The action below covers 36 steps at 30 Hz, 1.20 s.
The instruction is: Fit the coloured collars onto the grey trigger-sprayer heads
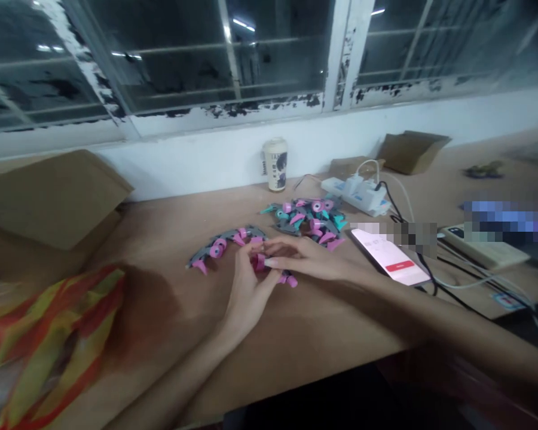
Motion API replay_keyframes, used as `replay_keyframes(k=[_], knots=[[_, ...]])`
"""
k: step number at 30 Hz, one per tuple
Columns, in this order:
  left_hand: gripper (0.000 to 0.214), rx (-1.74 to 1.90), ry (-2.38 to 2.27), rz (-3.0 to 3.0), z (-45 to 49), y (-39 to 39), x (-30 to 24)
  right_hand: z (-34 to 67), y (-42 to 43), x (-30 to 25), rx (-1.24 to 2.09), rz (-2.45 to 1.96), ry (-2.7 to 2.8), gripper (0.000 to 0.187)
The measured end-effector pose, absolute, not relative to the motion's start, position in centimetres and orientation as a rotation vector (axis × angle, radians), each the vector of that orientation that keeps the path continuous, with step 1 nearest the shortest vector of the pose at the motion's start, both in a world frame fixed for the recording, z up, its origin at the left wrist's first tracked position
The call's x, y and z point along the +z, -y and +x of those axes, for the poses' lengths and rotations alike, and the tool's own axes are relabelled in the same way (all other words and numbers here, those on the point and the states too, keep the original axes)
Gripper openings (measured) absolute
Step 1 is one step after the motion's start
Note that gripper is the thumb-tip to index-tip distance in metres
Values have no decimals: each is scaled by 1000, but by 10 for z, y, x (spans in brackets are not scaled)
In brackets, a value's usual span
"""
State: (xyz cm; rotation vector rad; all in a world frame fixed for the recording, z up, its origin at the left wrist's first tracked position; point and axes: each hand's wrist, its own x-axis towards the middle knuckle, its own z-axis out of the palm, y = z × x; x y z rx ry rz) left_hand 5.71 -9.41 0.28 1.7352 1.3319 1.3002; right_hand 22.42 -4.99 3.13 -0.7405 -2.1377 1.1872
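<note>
While your left hand (pixel 246 283) is holding a pink-and-gray piece (pixel 260 261) in bent fingers, your right hand (pixel 302 258) is gripping the same piece, thumb and fingertips nearly together. The piece is sitting between both hands, over the table (pixel 332 322). Just beyond, a curved row of similar pieces (pixel 218 246) is lying to the left, and a pink, gray and teal pile (pixel 316 225) to the right. Farther out, a phone (pixel 385 255) is lying near the pile; a cup (pixel 277 167) is standing near the wall (pixel 197 164).
</note>
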Motion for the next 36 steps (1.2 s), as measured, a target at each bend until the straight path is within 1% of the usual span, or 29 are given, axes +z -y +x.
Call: replay_keyframes(k=[2, 5, 8, 12, 14, 17, 19, 20, 23, 27, 29, 36], knots=[[54, 1262, -1340, 1829, 68, 84, -1, 233, 40, 24, 1178, -801, 2089, 45], [75, 1203, -1338, 2026, 77, 78, -9, 240, 29, 11, 1017, -794, 2111, 41], [84, 1165, -1326, 2116, 78, 80, -22, 238, 25, -7, 887, -763, 2139, 38], [91, 1080, -1232, 1968, 76, 87, -29, 231, 29, -27, 756, -849, 2078, 30], [79, 1109, -1182, 1767, 74, 86, -28, 232, 32, -32, 776, -859, 2020, 28], [42, 1182, -1142, 1404, 66, 76, -22, 236, 34, -33, 818, -821, 1946, 28], [25, 1065, -1103, 1320, 59, 67, -19, 239, 35, -33, 849, -804, 1921, 30], [22, 996, -1085, 1337, 56, 62, -17, 241, 35, -33, 864, -794, 1919, 31], [19, 830, -1077, 1423, 49, 52, -12, 243, 36, -31, 899, -750, 1945, 31], [30, 707, -1043, 1479, 46, 47, -7, 244, 37, -30, 910, -701, 2005, 33], [32, 672, -1013, 1493, 45, 45, -7, 244, 37, -30, 903, -687, 2028, 34], [28, 674, -1016, 1537, 46, 47, -9, 246, 39, -31, 870, -697, 2040, 31]])
